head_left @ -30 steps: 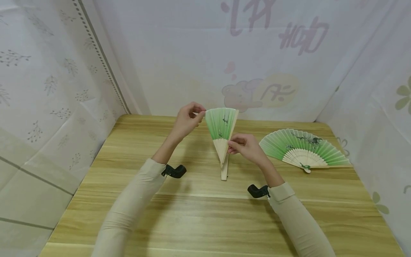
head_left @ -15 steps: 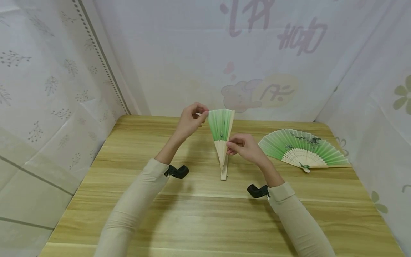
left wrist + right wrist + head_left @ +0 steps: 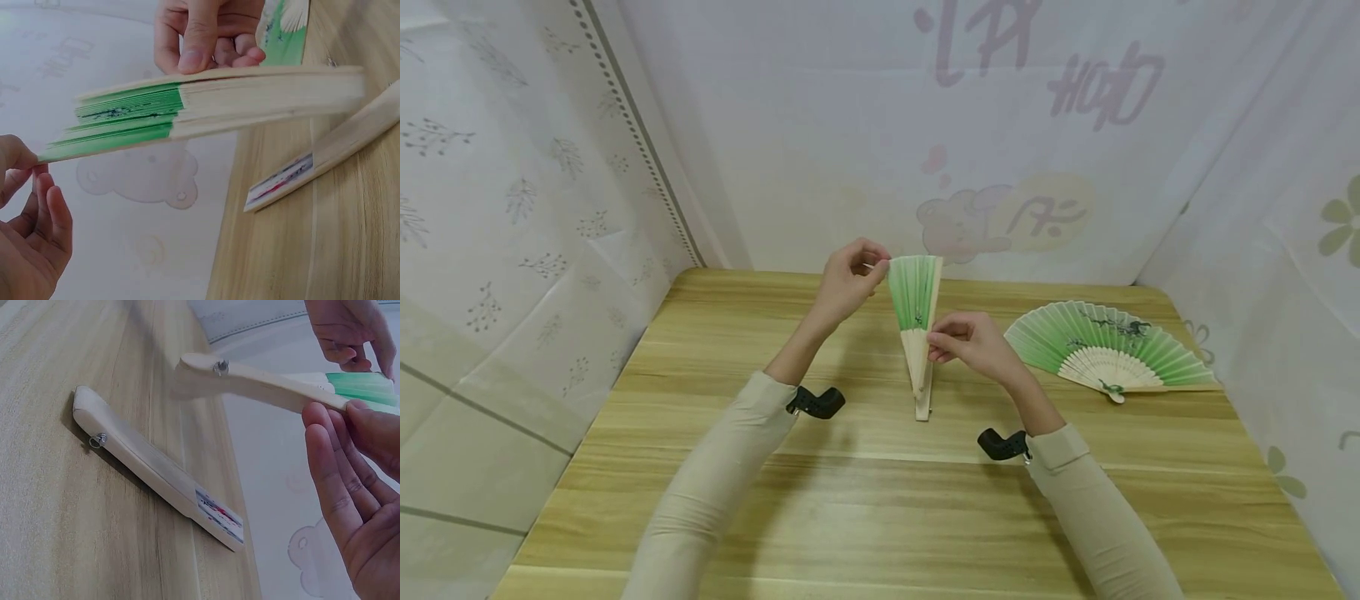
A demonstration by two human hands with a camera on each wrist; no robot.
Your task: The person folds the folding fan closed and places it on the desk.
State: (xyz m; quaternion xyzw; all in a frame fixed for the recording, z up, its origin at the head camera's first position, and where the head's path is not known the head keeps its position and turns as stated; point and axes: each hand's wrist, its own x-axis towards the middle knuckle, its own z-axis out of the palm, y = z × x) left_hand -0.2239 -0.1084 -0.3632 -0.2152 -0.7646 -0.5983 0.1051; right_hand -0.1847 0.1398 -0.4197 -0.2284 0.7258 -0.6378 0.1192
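A partly folded green folding fan (image 3: 914, 292) with pale ribs is held up over the table between both hands. My left hand (image 3: 847, 279) pinches the tip of its leaf at the upper left corner. Lower down, my right hand (image 3: 970, 343) grips the outer rib between thumb and fingers. In the left wrist view the fan's pleats (image 3: 131, 115) lie close together, with a small gap near the left hand's side. Beneath it on the table rests a closed folding fan (image 3: 156, 469), with a metal ring at its pivot and a red and blue pattern on its leaf.
A second green fan (image 3: 1112, 346) lies spread on the right side of the wooden table (image 3: 880, 517), a dark bird-like print on its leaf. Printed white curtains (image 3: 805, 150) stand behind the table and along both sides.
The held fan has narrowed as its right edge swung left. My left hand has shifted slightly right with the leaf's corner; the right hand has barely moved left.
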